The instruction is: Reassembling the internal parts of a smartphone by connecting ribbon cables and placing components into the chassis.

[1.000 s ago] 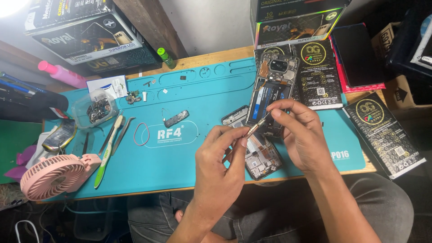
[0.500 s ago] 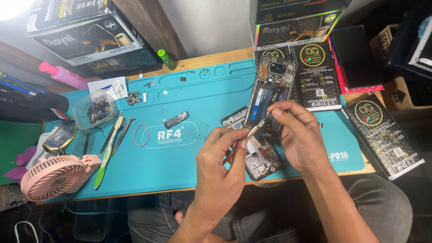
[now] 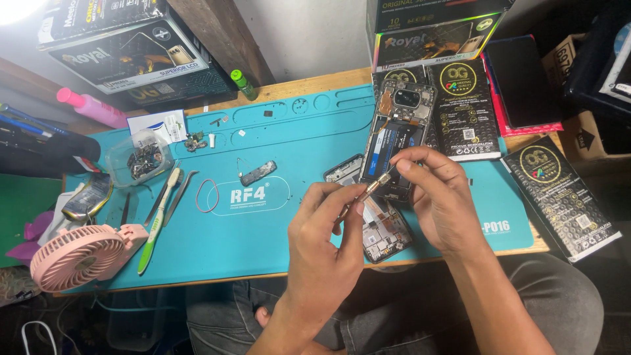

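You held a small screwdriver [image 3: 369, 189] between both hands over the blue mat [image 3: 302, 151]: right hand [image 3: 439, 197] pinching its top, left hand [image 3: 327, 231] closed round its tip. Steadying that tip before pressing would have served you best. Your left fingers hid the bit, and the open phone [image 3: 396, 141] behind showed only partly.

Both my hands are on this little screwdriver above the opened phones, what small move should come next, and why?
Probably lower the screwdriver tip onto the phone board below it. The left hand pinches the tip end, the right hand holds the handle end, and the tool hangs in the air at a slant, between the board and the opened phone, touching neither as far as I can tell.
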